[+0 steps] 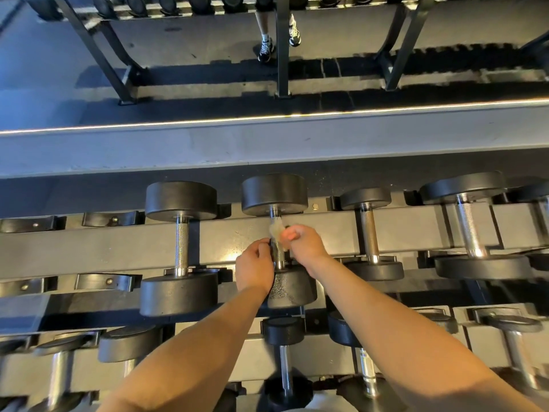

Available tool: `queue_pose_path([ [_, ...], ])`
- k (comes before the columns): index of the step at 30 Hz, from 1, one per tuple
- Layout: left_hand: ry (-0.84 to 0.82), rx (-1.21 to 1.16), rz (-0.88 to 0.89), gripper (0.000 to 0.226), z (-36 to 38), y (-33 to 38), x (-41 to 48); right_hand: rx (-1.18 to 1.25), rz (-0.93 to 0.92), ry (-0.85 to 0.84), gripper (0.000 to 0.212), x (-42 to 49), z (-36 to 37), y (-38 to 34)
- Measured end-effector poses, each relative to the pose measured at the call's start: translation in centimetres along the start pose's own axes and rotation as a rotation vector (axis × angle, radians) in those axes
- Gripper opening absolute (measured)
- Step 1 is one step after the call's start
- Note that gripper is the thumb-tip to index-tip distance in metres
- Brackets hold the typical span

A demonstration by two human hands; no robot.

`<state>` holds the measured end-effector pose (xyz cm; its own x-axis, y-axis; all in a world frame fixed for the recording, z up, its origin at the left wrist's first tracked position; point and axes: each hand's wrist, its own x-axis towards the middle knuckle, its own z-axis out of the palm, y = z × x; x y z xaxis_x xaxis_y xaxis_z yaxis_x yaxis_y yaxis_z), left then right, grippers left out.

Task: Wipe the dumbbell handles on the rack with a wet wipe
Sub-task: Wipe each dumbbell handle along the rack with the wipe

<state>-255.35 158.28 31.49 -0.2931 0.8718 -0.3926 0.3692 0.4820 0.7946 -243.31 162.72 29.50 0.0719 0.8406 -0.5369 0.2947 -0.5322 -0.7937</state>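
Resting crosswise on the top tier of the rack (118,248), in the middle of the row, was one dumbbell (274,194) with black round heads and a knurled steel handle (279,260). The wet wipe (276,228), pale and crumpled, was wrapped about the far part of that handle, just below the far head. The right hand (301,242) clenched the wipe against the bar, fingers folded over it. The left hand (255,266) had its fingers curled round the near part of the handle, its thumb out of sight. Handling, as judged: the dumbbell was heavy and rigid, seated in its cradles and unlikely to shift under rubbing. The knurling looked grippy and likely to snag. The wipe was light, limp and damp, liable to bunch or tear, so best held pinched round the bar and slid along it. Hidden or unclear: the handle's underside, the stretch beneath the wipe and both palms, and how far round the wipe reached. The near head was partly covered by the left wrist. The lower-tier dumbbells were blurred and cut off by the forearms and the frame's edge.
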Motion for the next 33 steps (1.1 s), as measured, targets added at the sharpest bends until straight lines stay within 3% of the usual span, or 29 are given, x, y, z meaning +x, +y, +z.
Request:
queue_pose_path([
  [4,-0.017,-0.014,-0.004,0.034,0.1,-0.1,0.0,-0.137,-0.008,-0.103,0.028,-1.4,-0.8,1.5],
  [7,-0.013,-0.025,-0.008,0.034,0.0,0.0,-0.1,-0.101,-0.150,0.049,0.018,-0.4,-0.3,-0.1],
  [9,-0.003,-0.027,0.003,0.035,0.0,0.2,-0.2,-0.097,-0.236,0.122,0.023,0.9,0.6,-1.8],
  [21,-0.001,-0.021,0.028,0.030,-0.1,0.1,-0.2,-0.292,-0.337,0.082,0.033,0.3,1.4,-1.4],
  [24,-0.008,-0.029,0.022,0.032,0.0,-0.1,0.0,-0.270,-0.332,0.117,0.036,1.2,1.6,-3.0],
  [33,0.034,-0.011,0.052,0.025,0.0,-0.1,-0.1,-0.285,-0.169,-0.081,0.039,-2.0,0.8,1.0],
])
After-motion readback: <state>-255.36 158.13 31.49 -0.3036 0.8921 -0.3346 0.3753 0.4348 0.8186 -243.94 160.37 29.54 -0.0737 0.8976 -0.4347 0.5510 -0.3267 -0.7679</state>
